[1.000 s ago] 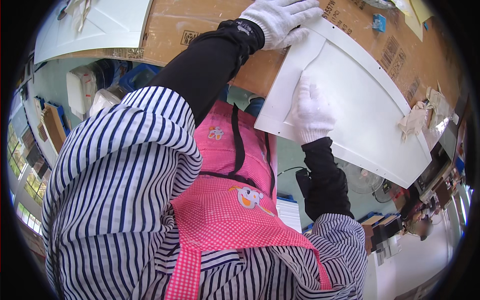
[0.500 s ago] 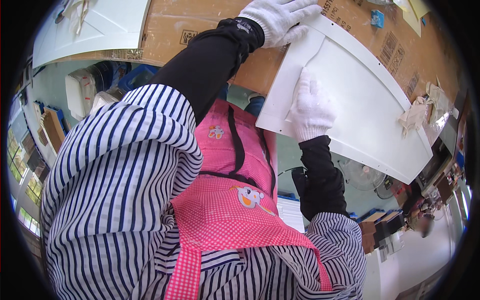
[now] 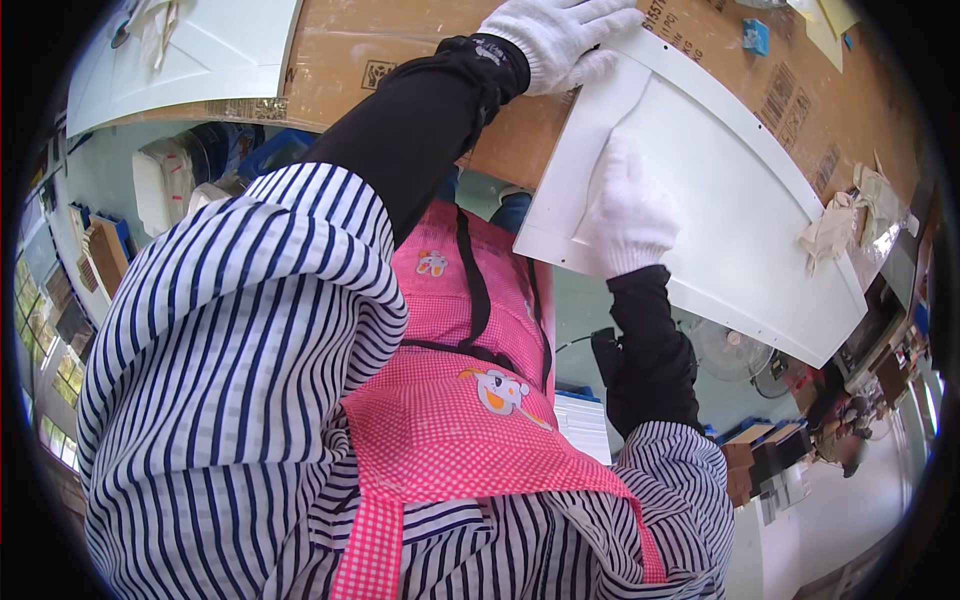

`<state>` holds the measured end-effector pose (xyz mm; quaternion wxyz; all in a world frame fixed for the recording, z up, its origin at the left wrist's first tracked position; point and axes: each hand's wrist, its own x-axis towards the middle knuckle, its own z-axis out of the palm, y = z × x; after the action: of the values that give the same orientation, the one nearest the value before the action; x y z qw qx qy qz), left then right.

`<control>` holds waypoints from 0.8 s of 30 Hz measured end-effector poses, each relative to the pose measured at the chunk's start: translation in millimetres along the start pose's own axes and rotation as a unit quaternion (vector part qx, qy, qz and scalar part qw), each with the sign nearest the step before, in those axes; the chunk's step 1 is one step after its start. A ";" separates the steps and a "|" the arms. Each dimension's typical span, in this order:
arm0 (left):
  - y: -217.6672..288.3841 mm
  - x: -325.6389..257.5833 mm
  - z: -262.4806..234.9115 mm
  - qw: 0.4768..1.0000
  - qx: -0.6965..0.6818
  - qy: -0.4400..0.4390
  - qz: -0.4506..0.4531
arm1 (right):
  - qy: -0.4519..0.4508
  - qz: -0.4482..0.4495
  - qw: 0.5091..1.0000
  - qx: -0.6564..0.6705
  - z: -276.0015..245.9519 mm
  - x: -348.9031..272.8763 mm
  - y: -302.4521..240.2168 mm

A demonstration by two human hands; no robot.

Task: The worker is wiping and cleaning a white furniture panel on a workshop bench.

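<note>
A white panel [image 3: 720, 190] with a raised border and small holes along its edges lies tilted across the cardboard, its near edge overhanging. My left hand [image 3: 560, 42], in a white knit glove, rests at the panel's far left corner with its fingers stretched out and spread; it holds nothing. My right hand [image 3: 637, 215], gloved the same way, is over the panel's left part, beside the inner line of the border. Its index finger points away from me and the other fingers look curled under. Whatever they may hold is hidden beneath the hand.
Brown cardboard [image 3: 440, 90] covers the work surface. Another white panel [image 3: 200, 55] lies at the far left. A small blue packet [image 3: 755, 37] and crumpled beige cloth [image 3: 865, 215] lie to the right. Below the overhang stands a fan [image 3: 730, 350].
My right hand has shifted slightly right over the panel, and its forearm moved with it. The left hand and the panel stay in place.
</note>
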<state>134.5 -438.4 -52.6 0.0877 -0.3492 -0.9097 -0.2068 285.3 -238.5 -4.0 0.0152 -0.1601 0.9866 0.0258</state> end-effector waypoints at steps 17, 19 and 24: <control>-2.1 -0.2 0.6 1.000 -0.005 0.015 0.000 | -0.016 -0.066 0.981 0.180 11.3 52.3 60.9; -1.8 -0.2 1.5 1.000 0.000 0.016 0.005 | 0.016 -0.075 0.983 0.169 14.5 50.8 60.7; -2.5 -0.2 0.5 1.000 0.005 0.005 0.000 | 0.015 -0.114 0.975 0.189 11.1 53.0 62.5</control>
<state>132.9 -439.9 -53.9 0.0942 -0.3477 -0.9103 -0.2038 215.5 -195.4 -14.2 0.0334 -0.2663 0.9491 -0.1650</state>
